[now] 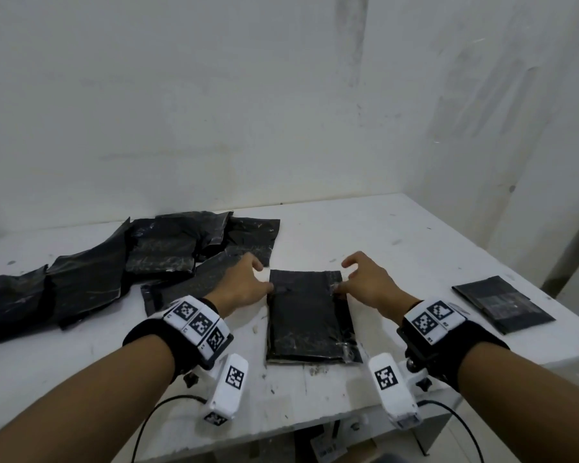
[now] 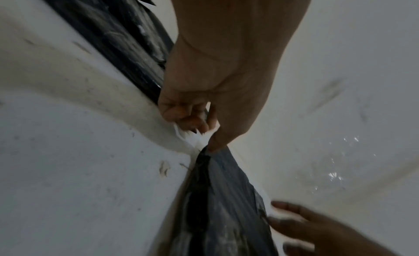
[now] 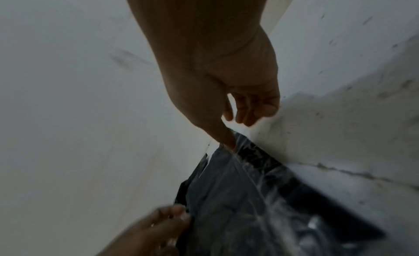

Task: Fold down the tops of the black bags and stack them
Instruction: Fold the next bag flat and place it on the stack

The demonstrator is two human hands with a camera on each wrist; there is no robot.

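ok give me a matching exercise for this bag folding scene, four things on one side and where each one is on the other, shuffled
Things:
1. bag being folded
2. loose pile of bags
3. folded stack
4. left hand

Places:
A. right side of the table
B. at the left edge of the centre bag's top
C. centre of the table, between both hands
D. left side of the table, overlapping each other

Pairs: 1-C, 2-D, 3-A, 4-B

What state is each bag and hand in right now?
centre bag: flat, top folded down, thumbs pressing the fold.
left pile: loose, overlapping, not stacked.
right stack: folded, lying flat.
left hand: thumb on fold.
right hand: thumb on fold.
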